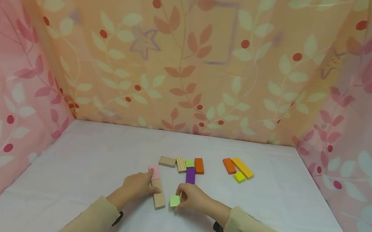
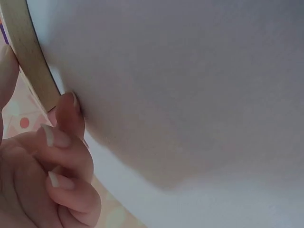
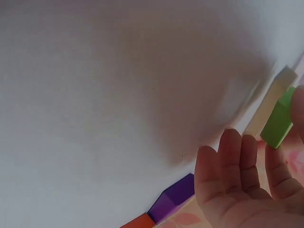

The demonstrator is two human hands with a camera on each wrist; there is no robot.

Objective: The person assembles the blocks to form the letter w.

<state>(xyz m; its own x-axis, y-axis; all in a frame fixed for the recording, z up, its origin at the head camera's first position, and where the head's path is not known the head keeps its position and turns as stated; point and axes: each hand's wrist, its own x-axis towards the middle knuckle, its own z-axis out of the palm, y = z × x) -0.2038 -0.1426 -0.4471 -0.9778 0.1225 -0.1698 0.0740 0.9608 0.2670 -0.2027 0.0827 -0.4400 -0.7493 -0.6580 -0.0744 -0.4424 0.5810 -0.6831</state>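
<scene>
My left hand (image 1: pixel 137 185) is on a slanting row of a pink block (image 1: pixel 154 172) and two plain wooden blocks (image 1: pixel 159 201). Its index finger lies along the pink block's left side, and the thumb reaches across the wood. In the left wrist view the remaining fingers (image 2: pixel 71 190) curl beside the wooden edge (image 2: pixel 33 61). Just right of the row, my right hand (image 1: pixel 197 199) pinches a light green block (image 1: pixel 174 201) between thumb and index finger. The right wrist view shows that green block (image 3: pixel 279 121) gripped at its end, the other fingers loosely extended.
Beyond the hands, a purple block (image 1: pixel 190 175) meets a group with a green block (image 1: pixel 189 163), a ridged wooden block (image 1: pixel 181 165), an orange block (image 1: pixel 199 166) and a flat wooden block (image 1: pixel 167 161). Farther right lie orange (image 1: pixel 229 165) and yellow blocks (image 1: pixel 243 168). Patterned cloth (image 1: pixel 194 54) surrounds the white table.
</scene>
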